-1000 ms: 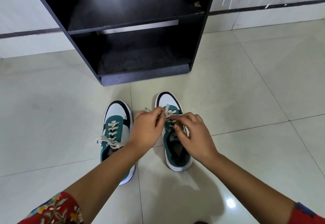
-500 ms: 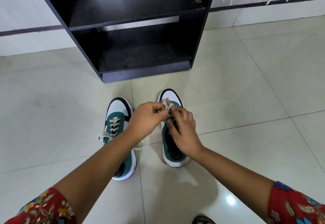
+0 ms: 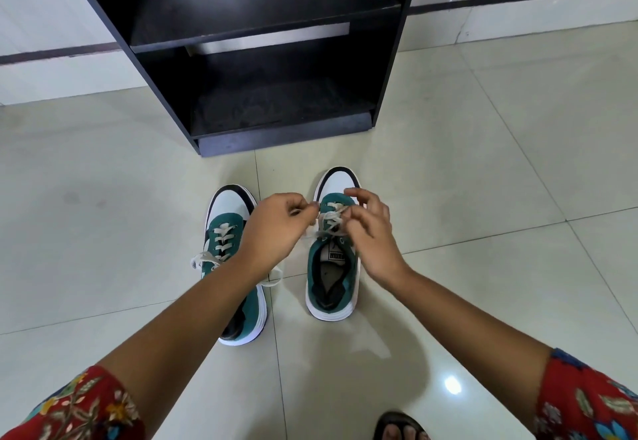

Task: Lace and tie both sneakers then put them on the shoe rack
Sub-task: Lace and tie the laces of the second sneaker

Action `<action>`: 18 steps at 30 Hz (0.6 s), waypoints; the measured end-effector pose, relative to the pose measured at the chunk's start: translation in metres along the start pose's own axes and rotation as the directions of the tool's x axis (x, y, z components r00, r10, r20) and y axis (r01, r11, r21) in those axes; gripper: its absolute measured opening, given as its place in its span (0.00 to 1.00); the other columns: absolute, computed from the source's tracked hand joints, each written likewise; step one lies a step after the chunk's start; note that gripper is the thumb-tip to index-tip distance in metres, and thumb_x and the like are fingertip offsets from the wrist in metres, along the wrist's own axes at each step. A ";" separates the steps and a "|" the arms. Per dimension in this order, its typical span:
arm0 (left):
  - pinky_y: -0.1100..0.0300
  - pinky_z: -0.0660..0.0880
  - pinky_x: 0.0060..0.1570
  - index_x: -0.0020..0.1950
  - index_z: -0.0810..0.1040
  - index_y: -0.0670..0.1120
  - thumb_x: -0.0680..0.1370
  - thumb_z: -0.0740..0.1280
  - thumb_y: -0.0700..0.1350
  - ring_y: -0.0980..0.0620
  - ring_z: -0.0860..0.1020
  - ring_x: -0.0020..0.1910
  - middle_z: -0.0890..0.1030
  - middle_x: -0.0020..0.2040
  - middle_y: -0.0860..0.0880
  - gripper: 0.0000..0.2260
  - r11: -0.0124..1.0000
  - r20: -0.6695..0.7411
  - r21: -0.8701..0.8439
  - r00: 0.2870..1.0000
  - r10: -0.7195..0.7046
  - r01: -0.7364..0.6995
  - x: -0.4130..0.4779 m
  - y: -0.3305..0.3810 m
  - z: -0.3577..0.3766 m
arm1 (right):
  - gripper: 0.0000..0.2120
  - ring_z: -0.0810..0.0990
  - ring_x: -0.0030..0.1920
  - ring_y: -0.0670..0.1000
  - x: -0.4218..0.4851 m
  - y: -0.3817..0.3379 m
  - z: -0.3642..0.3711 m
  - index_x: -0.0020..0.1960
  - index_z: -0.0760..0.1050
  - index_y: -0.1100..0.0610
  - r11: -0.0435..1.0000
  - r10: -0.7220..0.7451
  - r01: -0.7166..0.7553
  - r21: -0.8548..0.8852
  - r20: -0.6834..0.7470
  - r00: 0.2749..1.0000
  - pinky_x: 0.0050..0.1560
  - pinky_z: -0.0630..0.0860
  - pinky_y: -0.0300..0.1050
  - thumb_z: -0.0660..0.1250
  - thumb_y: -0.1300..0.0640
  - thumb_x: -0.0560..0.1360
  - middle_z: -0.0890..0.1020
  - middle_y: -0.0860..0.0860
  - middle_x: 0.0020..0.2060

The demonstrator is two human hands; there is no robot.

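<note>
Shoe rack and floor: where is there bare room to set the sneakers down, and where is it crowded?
The shoe rack shows both its lower shelf and the shelf above bare. The tiled floor right of the right sneaker and left of the left sneaker is open. It is crowded over the right sneaker, where the left hand and right hand pinch its laces.

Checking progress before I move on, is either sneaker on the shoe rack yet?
No, both sneakers sit on the floor before the shoe rack.
</note>
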State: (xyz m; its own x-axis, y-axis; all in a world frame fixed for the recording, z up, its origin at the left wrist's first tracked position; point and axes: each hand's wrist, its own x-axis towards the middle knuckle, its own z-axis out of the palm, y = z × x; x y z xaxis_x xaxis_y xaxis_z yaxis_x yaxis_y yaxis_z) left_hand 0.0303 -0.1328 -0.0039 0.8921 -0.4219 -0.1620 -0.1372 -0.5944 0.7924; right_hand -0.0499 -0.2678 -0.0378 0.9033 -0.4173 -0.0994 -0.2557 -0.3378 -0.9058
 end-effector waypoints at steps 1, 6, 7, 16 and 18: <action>0.59 0.64 0.31 0.32 0.76 0.44 0.75 0.65 0.50 0.57 0.66 0.21 0.69 0.21 0.52 0.14 1.000 -0.037 0.011 0.999 0.014 -0.013 0.000 -0.002 -0.003 | 0.10 0.66 0.62 0.46 0.001 -0.006 -0.006 0.34 0.76 0.50 0.992 0.047 -0.045 0.121 -0.016 0.999 0.63 0.66 0.46 0.58 0.53 0.70 0.73 0.40 0.57; 0.58 0.62 0.32 0.28 0.67 0.44 0.75 0.65 0.47 0.53 0.63 0.24 0.65 0.23 0.48 0.18 0.999 -0.126 -0.051 0.992 -0.011 0.005 0.002 -0.010 -0.009 | 0.14 0.80 0.38 0.43 0.004 -0.033 -0.051 0.39 0.81 0.60 0.876 0.213 -0.174 0.449 -0.037 0.976 0.39 0.75 0.35 0.60 0.59 0.77 0.84 0.51 0.38; 0.58 0.63 0.33 0.28 0.69 0.42 0.75 0.65 0.48 0.52 0.64 0.25 0.66 0.24 0.47 0.18 0.997 -0.151 -0.079 0.988 -0.023 0.011 0.002 -0.010 -0.010 | 0.15 0.78 0.29 0.45 0.004 -0.033 -0.060 0.34 0.80 0.60 0.859 0.236 -0.188 0.476 -0.043 0.971 0.34 0.76 0.38 0.62 0.59 0.77 0.83 0.49 0.30; 0.56 0.71 0.38 0.36 0.76 0.43 0.75 0.61 0.52 0.42 0.77 0.35 0.80 0.33 0.44 0.15 0.785 -0.168 0.620 0.976 0.139 -0.005 0.014 -0.037 -0.027 | 0.03 0.74 0.35 0.59 -0.005 0.023 -0.081 0.33 0.73 0.57 0.639 0.225 -0.210 -0.740 -0.081 0.971 0.32 0.65 0.42 0.65 0.59 0.65 0.78 0.55 0.33; 0.53 0.72 0.45 0.43 0.79 0.44 0.75 0.61 0.51 0.42 0.79 0.41 0.82 0.40 0.45 0.13 0.681 -0.069 0.732 0.993 0.096 -0.015 0.015 -0.044 -0.022 | 0.09 0.78 0.47 0.59 -0.009 0.034 -0.075 0.48 0.75 0.54 0.486 0.378 -0.154 -0.860 0.048 0.925 0.40 0.68 0.43 0.66 0.56 0.67 0.81 0.55 0.47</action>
State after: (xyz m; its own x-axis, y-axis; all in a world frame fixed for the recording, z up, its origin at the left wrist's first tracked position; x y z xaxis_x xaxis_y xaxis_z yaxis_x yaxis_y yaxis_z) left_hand 0.0588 -0.0979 -0.0285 0.9022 -0.4290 -0.0445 -0.4223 -0.8995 0.1120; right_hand -0.0926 -0.3386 -0.0373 0.7551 -0.4727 -0.4542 -0.5594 -0.8259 -0.0705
